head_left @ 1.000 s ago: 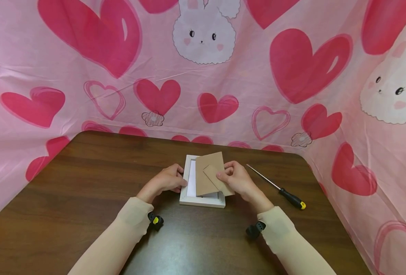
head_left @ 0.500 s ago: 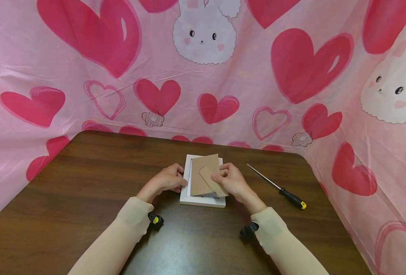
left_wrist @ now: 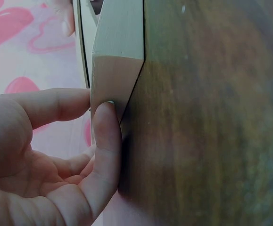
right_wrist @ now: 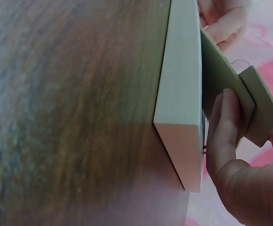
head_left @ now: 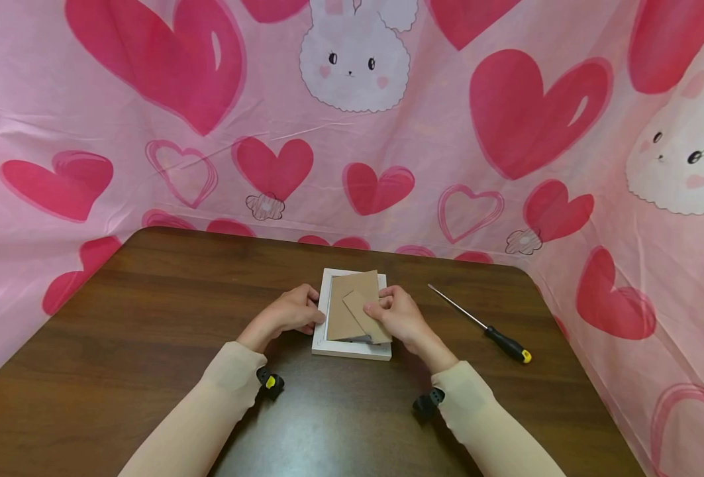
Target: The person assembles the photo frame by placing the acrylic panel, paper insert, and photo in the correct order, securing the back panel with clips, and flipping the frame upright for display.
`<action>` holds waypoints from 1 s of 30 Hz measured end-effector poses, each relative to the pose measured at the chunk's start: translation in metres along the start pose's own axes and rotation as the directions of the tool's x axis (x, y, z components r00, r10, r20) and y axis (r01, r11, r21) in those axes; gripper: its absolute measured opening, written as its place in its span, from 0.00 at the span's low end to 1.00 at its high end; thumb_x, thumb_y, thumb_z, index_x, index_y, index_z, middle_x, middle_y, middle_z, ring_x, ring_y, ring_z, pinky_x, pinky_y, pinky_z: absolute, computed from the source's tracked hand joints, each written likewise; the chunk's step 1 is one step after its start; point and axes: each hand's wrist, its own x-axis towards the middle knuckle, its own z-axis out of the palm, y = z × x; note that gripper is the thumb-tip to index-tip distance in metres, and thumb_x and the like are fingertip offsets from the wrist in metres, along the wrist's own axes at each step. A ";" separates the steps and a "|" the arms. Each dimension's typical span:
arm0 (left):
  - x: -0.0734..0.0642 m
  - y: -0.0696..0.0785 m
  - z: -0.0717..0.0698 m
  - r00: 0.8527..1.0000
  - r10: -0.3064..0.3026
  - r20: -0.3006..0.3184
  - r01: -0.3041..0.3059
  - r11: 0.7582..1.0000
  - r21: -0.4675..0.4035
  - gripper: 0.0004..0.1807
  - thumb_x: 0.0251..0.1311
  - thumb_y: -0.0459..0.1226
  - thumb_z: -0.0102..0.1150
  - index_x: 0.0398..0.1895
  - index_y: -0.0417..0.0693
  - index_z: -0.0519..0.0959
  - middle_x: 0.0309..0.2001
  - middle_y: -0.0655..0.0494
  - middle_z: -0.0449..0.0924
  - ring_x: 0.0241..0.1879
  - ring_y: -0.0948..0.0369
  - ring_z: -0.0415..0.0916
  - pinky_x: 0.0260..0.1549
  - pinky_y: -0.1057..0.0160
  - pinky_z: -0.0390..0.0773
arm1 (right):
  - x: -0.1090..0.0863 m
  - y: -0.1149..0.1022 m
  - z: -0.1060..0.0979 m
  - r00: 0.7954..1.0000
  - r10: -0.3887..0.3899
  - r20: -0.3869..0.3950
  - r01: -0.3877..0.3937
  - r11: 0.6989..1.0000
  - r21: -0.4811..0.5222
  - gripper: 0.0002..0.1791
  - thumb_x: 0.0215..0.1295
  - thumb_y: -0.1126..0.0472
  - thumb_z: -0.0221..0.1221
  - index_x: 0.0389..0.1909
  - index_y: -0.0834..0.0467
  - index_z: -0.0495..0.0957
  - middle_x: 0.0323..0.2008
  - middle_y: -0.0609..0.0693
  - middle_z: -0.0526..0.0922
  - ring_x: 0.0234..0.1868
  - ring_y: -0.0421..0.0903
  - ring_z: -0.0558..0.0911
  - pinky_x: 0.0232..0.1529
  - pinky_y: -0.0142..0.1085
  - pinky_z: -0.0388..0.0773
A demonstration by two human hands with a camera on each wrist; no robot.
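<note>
Since the earlier frame, the brown board [head_left: 341, 315] has shifted left over the white frame [head_left: 352, 353], and the right hand [head_left: 404, 319] has travelled with it; the left hand [head_left: 293, 309] has kept its position. The frame lies flat on the desk [head_left: 167, 318]. The board is above its opening, left edge along the inside of the left rim, right side raised. Whether the left edge is fully seated cannot be told.

Left fingers: clamped on the frame's left side. Right fingers: clamped on the board's right side, fingertips beneath, thumb above on the stand flap [head_left: 365, 317]. The screwdriver [head_left: 483, 326] lies to the right, well apart.

Caution: pressing down while the board is tilted could jam or bend it against the right rim. Fingertips beneath could be trapped. If the left hand slackens, sideways pressure could slide the frame.
</note>
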 end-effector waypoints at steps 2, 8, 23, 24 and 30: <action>0.000 0.000 0.000 1.000 0.000 0.001 0.000 1.000 -0.004 0.25 0.62 0.30 0.67 0.60 0.32 0.70 0.43 0.41 0.80 0.34 0.54 0.82 0.39 0.56 0.89 | 0.000 0.001 0.001 1.000 -0.007 -0.016 0.007 0.999 -0.046 0.25 0.72 0.58 0.68 0.59 0.67 0.71 0.39 0.57 0.85 0.37 0.47 0.83 0.38 0.34 0.81; -0.001 0.001 0.001 1.000 0.005 -0.002 -0.005 1.000 -0.010 0.25 0.62 0.30 0.67 0.59 0.32 0.70 0.43 0.41 0.80 0.33 0.54 0.82 0.38 0.56 0.89 | -0.002 -0.001 -0.001 0.995 -0.091 -0.046 0.076 0.963 -0.259 0.27 0.69 0.53 0.68 0.56 0.68 0.73 0.34 0.55 0.83 0.34 0.47 0.81 0.37 0.37 0.78; 0.000 -0.001 -0.001 1.000 0.000 -0.008 0.000 1.000 -0.006 0.25 0.63 0.31 0.68 0.60 0.32 0.70 0.43 0.41 0.80 0.34 0.54 0.83 0.38 0.56 0.89 | -0.002 -0.005 -0.001 0.994 -0.107 0.002 0.092 0.852 -0.515 0.29 0.71 0.48 0.67 0.54 0.70 0.75 0.25 0.53 0.78 0.30 0.49 0.78 0.36 0.43 0.80; 0.000 -0.001 -0.001 1.000 0.000 -0.008 0.000 1.000 -0.007 0.25 0.63 0.31 0.68 0.60 0.32 0.70 0.43 0.41 0.80 0.34 0.54 0.83 0.38 0.56 0.89 | -0.002 -0.006 -0.001 0.994 -0.106 0.002 0.091 0.846 -0.525 0.29 0.71 0.48 0.67 0.54 0.70 0.75 0.26 0.53 0.79 0.31 0.50 0.79 0.38 0.45 0.80; -0.001 0.000 0.000 1.000 0.000 -0.005 0.000 1.000 -0.012 0.25 0.63 0.30 0.68 0.60 0.32 0.70 0.44 0.41 0.80 0.35 0.54 0.83 0.38 0.56 0.89 | -0.003 -0.008 0.000 0.996 -0.091 0.005 0.079 0.834 -0.547 0.29 0.71 0.47 0.66 0.54 0.68 0.74 0.33 0.57 0.82 0.37 0.53 0.81 0.45 0.49 0.83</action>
